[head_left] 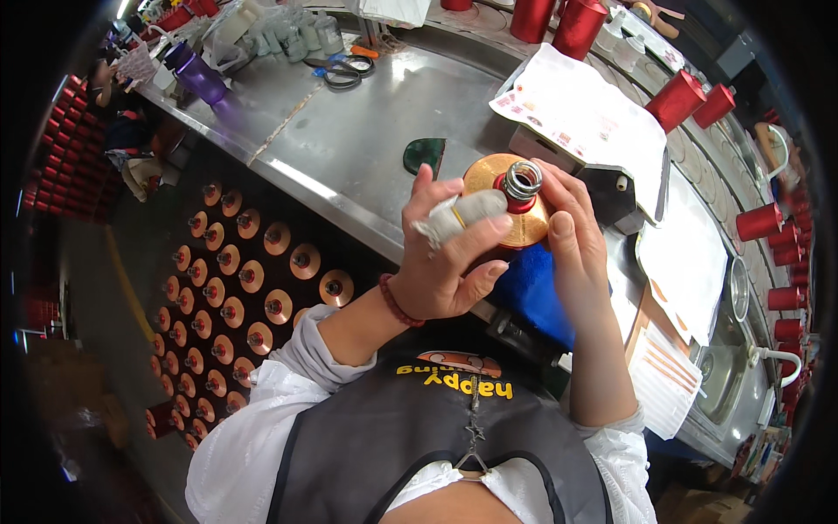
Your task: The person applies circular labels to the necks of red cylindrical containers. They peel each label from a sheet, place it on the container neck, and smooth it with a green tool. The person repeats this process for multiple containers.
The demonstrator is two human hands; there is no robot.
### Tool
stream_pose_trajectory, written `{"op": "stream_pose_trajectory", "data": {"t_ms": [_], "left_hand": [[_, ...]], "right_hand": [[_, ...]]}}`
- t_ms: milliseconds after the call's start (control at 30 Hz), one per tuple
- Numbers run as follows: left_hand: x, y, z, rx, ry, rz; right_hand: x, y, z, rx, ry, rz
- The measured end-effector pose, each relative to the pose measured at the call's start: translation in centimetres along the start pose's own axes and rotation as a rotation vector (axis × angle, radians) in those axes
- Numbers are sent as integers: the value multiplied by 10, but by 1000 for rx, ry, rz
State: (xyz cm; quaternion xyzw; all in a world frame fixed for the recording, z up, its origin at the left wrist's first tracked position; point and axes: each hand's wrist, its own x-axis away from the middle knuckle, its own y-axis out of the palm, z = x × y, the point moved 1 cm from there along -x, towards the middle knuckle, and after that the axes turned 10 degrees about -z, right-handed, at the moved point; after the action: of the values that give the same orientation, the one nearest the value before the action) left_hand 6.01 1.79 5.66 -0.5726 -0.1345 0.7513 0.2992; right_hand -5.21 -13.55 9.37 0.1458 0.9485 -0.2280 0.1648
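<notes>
Above the bench's near edge, a bottle (pixel 483 175) with a gold shoulder and red collar stands between my hands, its open clear glass mouth facing up. My right hand (pixel 572 223) grips its right side, fingers around the shoulder and thumb toward me. My left hand (pixel 449 253) is curled at its left side. A white cloth (pixel 467 217) with a yellow band wraps a left finger and presses on the gold shoulder by the neck; it is slightly blurred. The bottle's lower body is hidden behind my hands.
A dark green curved piece (pixel 424 156) lies on the metal bench (pixel 375 122). Beyond are scissors (pixel 344 72) and a purple bottle (pixel 194 73). Paper sheets (pixel 585 109) cover a box at right. Red bottles (pixel 676 100) line a conveyor. Rows of gold-shouldered bottles (pixel 252 277) stand low at left.
</notes>
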Motion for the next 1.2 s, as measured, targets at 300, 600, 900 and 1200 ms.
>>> {"op": "stream_pose_trajectory", "data": {"t_ms": [300, 600, 900, 1200], "left_hand": [[-12, 15, 1, 706, -327, 55], [-12, 18, 0, 678, -320, 64], [0, 21, 1, 628, -342, 2], [-2, 17, -1, 715, -280, 133]], "right_hand": [[1, 0, -2, 67, -11, 5], [1, -3, -2, 95, -42, -22], [2, -1, -4, 54, -22, -18], [0, 0, 1, 38, 9, 9]]}}
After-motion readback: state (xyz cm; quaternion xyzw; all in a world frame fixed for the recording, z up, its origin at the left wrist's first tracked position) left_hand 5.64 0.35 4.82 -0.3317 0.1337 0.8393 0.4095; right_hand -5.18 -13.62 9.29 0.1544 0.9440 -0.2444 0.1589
